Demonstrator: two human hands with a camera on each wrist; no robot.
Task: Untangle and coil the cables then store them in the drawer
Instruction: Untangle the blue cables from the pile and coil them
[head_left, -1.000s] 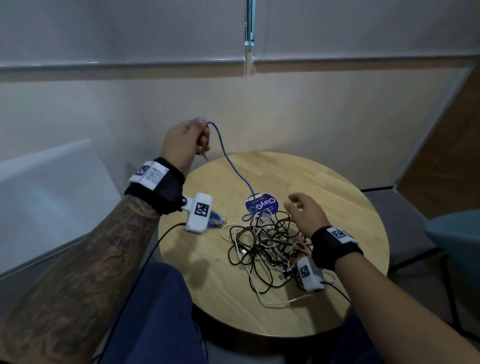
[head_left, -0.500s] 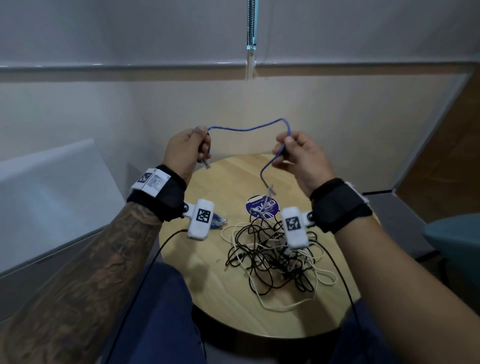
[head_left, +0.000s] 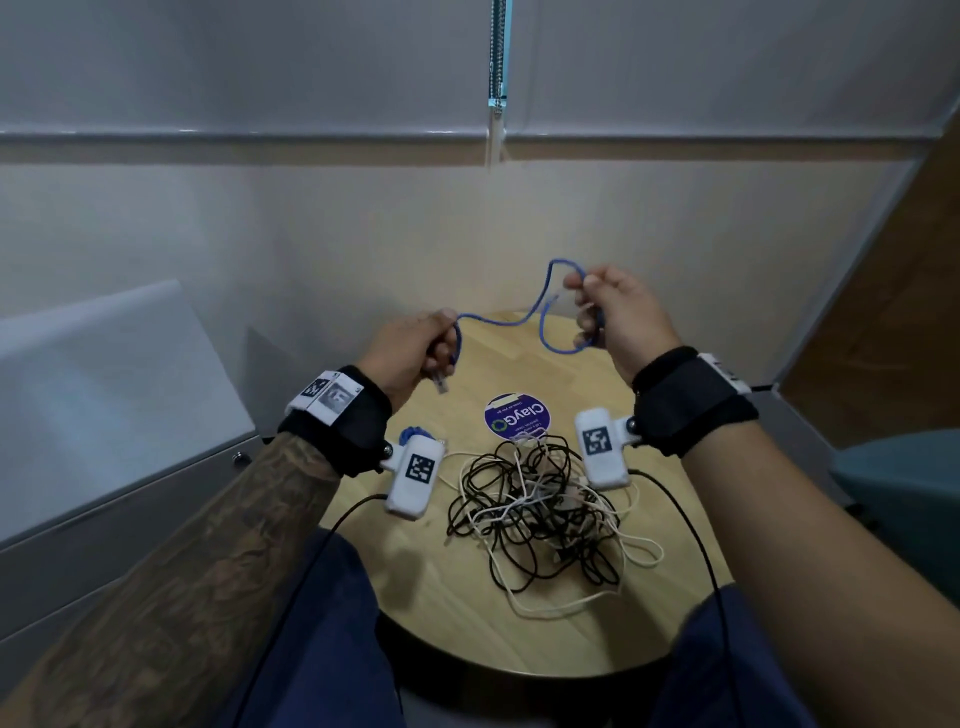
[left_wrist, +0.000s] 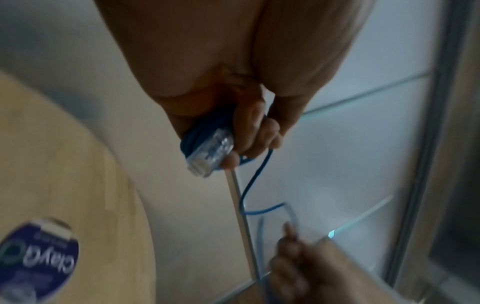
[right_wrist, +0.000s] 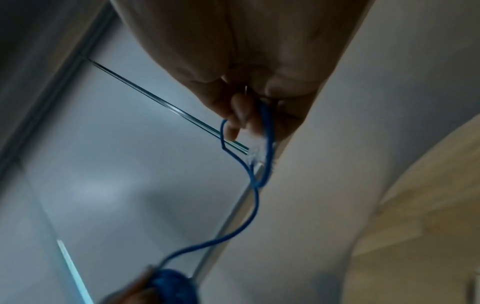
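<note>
Head view: a round wooden table (head_left: 649, 613) stands close to a pale wall. Above its far half, both hands hold a blue cable (head_left: 511, 322) off the tabletop. The left hand (head_left: 410, 348) is curled round several turns of it, a clear plug hanging below the fist. The right hand (head_left: 618, 317) pinches a loop of it. A tangle of black and white cables (head_left: 540, 499) lies at the table's centre, with bare wood toward the near edge. Just beyond the tangle sits a purple round sticker (head_left: 511, 415) reading "ClayGo". A grey cabinet (head_left: 104, 405) stands left of the table.

Left wrist view: fingers (left_wrist: 255, 131) wrap the blue coil and clear plug (left_wrist: 210, 154); the table's curved edge and sticker lie left.

Right wrist view: blurred fingertips (right_wrist: 239, 117) grip the cable's loop, and the table edge curves at right.
</note>
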